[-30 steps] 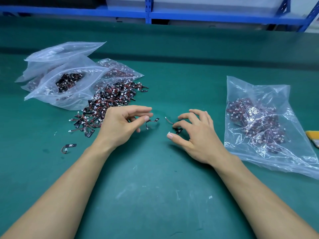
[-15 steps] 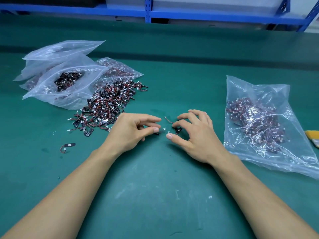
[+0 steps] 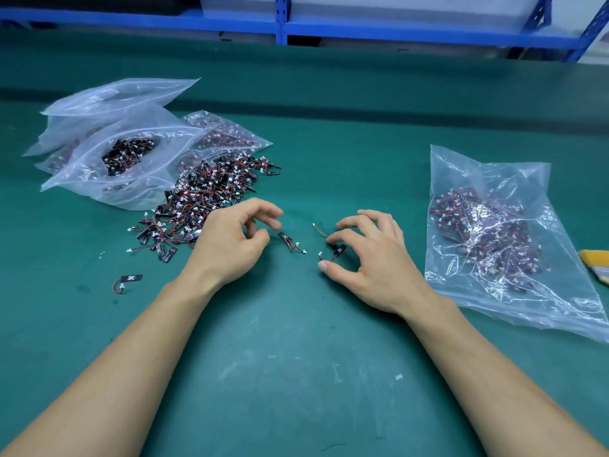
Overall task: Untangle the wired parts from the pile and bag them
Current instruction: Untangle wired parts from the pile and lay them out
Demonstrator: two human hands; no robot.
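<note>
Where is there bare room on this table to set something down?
The mat is bare between the forearms, and farther back between the pile and the right bag, up to the blue shelf. Crowded: left bags and pile, and between left hand and right hand, where loose wired parts lie.

The worktop (image 3: pixel 329 143) is teal-green; wired parts (image 3: pixel 211 192) are black with red wires and white plugs; bags (image 3: pixel 494 179) are clear, shelving (image 3: pixel 362 31) blue.

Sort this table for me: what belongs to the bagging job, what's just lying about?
Job: pile of wired parts; loose part mid-table; parts under the right hand; stray part at left; open bag at left; filled bag at right.
Lying about: yellow object at the right edge; blue shelving behind.
</note>
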